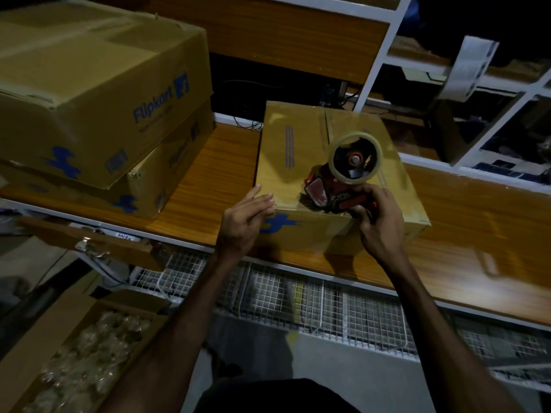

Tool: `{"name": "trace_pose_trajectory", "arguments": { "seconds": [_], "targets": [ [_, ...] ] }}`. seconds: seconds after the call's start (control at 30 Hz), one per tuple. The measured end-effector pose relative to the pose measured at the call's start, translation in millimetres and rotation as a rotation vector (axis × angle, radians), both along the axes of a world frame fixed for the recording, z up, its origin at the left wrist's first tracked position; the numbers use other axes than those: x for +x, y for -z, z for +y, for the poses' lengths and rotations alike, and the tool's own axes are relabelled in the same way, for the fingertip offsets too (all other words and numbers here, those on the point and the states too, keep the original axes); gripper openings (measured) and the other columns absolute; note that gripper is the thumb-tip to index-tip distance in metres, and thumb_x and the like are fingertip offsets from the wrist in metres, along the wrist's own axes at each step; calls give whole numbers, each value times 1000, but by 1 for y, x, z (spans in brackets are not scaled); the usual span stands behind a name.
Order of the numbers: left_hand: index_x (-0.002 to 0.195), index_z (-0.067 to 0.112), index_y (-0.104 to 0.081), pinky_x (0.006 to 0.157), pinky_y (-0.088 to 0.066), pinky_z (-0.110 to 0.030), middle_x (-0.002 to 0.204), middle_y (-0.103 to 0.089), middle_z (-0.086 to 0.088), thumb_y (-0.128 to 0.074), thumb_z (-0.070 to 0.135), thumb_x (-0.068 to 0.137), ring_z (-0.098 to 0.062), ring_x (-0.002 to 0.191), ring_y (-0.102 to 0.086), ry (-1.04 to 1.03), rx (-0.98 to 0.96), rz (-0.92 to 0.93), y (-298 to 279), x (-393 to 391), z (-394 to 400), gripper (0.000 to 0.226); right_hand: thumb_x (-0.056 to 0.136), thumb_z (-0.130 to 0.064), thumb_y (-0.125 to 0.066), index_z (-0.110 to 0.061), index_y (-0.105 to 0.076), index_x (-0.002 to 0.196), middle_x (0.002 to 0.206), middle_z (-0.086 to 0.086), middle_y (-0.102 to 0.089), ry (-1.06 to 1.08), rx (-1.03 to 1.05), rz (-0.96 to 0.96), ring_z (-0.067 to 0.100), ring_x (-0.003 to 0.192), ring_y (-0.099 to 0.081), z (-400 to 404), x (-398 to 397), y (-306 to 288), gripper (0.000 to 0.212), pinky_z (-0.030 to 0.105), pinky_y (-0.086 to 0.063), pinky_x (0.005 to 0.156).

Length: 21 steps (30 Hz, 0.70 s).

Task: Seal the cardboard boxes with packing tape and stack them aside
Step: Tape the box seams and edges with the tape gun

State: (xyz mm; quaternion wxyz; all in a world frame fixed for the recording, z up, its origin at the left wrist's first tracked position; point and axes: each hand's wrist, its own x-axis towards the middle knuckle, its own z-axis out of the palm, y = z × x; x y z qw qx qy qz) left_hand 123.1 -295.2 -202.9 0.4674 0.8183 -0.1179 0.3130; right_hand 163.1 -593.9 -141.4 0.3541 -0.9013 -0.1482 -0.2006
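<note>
- The small box (328, 162) sits on the wooden bench (220, 186), right in front of both hands.
- The right hand (378, 222) holds the red tape gun (343, 180) tight, at the box's near edge.
- The seam runs away from the person, so I think the tape must go that way.
- The left hand (247, 222) is flat and loose, touching the box's near left corner.
- Two big boxes (89, 93) are stacked to the left.
- An open carton (74, 353) on the floor holds clear, shiny packets.

Packing/dispatch stockroom: stacked Flipkart-branded cartons (98, 93) at 10 o'clock on a wooden table (226, 174), white shelving (384, 55) at 1, wire-mesh bins (298, 293) beneath, label roll (468, 70) at 2.
</note>
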Motion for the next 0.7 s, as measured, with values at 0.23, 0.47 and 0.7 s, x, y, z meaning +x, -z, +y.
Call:
{"name": "trace_pose_trajectory", "arguments": {
  "seconds": [0.23, 0.47, 0.7],
  "targets": [
    [114, 0, -78, 106, -55, -49, 127, -72, -12, -74, -5, 91, -24, 137, -58, -64, -26, 36, -5, -3, -8, 23, 104, -25, -63, -35, -58, 128, 132, -2, -64, 41, 154, 114, 23, 122, -62, -126, 13, 2, 27, 61, -55, 100],
    [120, 3, -76, 107, -55, -39, 133, -70, -12, -74, 0, 94, -20, 140, -55, -104, 30, 66, -5, -7, -11, 27, 103, -26, -62, -10, -55, 135, 129, 9, -64, 18, 257, 112, 26, 117, -63, -201, 13, 16, 36, 41, -56, 98],
    [123, 3, -72, 113, -46, -53, 128, -72, -16, -69, 3, 93, -31, 126, -65, -329, 469, 14, -13, -10, -36, 31, 98, -31, -63, -14, -57, 135, 131, 7, -65, -7, 349, 139, 21, 119, -62, -201, 15, 24, 41, 41, -55, 98]
  ]
}}
